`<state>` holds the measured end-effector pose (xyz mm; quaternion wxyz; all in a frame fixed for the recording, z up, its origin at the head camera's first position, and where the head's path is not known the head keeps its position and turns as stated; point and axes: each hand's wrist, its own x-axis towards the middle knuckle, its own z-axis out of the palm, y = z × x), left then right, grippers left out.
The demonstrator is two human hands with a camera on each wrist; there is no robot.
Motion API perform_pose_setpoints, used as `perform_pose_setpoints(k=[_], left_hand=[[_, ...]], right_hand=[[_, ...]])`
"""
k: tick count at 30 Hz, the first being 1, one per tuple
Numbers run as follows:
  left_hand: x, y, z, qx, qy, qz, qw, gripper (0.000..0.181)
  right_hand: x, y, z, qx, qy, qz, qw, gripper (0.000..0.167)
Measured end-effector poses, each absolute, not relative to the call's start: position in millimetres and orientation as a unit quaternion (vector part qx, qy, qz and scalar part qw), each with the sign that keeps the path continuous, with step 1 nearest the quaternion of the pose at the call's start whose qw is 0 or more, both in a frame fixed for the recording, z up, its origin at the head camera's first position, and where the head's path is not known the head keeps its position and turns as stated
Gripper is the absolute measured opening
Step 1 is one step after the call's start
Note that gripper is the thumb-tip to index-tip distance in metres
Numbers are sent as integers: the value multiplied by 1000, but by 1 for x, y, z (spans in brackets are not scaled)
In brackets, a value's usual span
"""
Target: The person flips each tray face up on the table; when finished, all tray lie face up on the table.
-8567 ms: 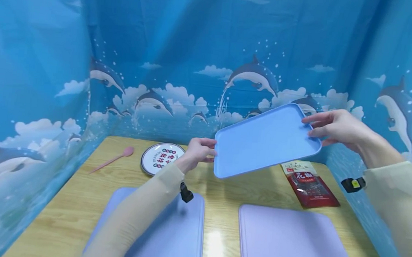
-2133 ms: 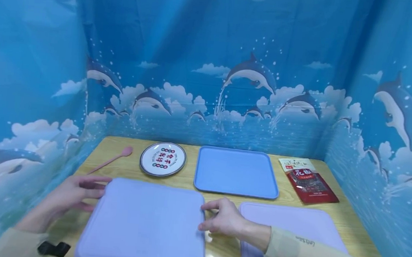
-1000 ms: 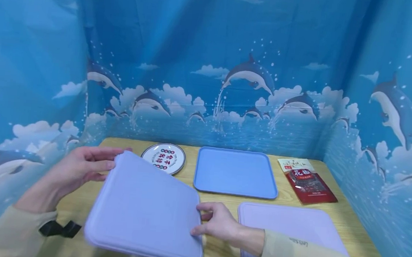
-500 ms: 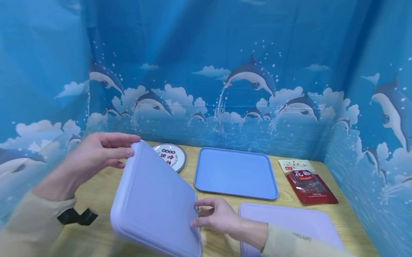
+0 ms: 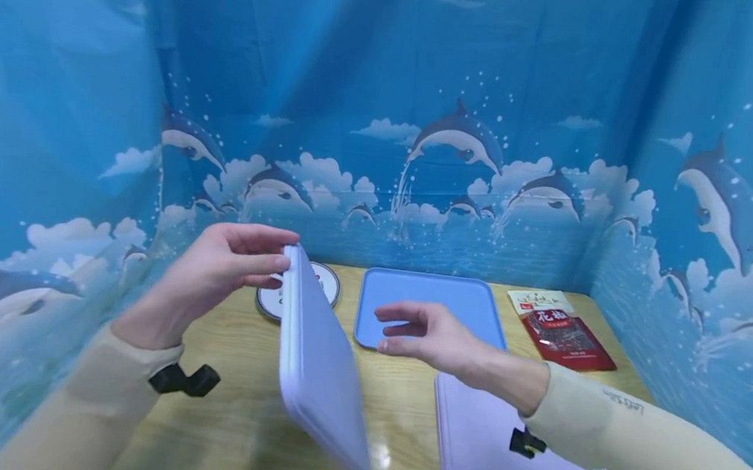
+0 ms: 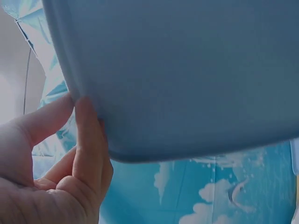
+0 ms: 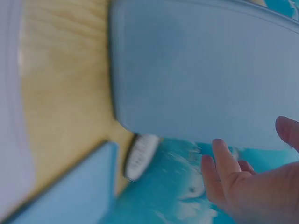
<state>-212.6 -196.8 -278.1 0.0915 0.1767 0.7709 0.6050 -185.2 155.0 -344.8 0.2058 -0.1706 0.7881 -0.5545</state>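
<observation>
My left hand (image 5: 229, 267) pinches the top corner of a lavender tray (image 5: 328, 365) between thumb and fingers. The tray is tipped up steeply on its side; whether its lower edge touches the table I cannot tell. In the left wrist view the tray's broad face (image 6: 187, 74) fills the top, with the thumb and fingers at its corner. My right hand (image 5: 438, 337) hovers, empty and with fingers loosely bent, in front of a flat blue tray (image 5: 435, 292). The right wrist view shows its fingertips close to the raised tray's edge; contact is unclear.
A second lavender tray (image 5: 518, 456) lies on the wooden table (image 5: 234, 402) at the front right. At the back right is a red seasoning packet (image 5: 569, 338). A round plate (image 5: 325, 283) stands partly behind the raised tray. Dolphin-print curtains (image 5: 387, 116) enclose the table.
Since lying flat, the lavender tray has been lifted and tipped up by its left side. My right hand has released its edge and moved up and right. Earlier, the blue tray was set down at the back.
</observation>
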Motion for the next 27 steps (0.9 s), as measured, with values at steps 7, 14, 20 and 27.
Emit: perform_pose_setpoints(k=[7, 14, 20, 27], left_hand=[[-217, -173, -274, 180, 772, 604, 75, 50], [-224, -152, -272, 189, 778, 595, 65, 46], [-228, -140, -269, 198, 776, 596, 59, 46], [-231, -122, -269, 203, 774, 597, 52, 45]], right_hand=[[-180, 156, -292, -221, 792, -540, 180, 58], [-172, 147, -257, -261, 769, -554, 183, 60], [-166, 136, -244, -250, 763, -565, 193, 62], [-168, 138, -233, -215, 791, -539, 194, 63]])
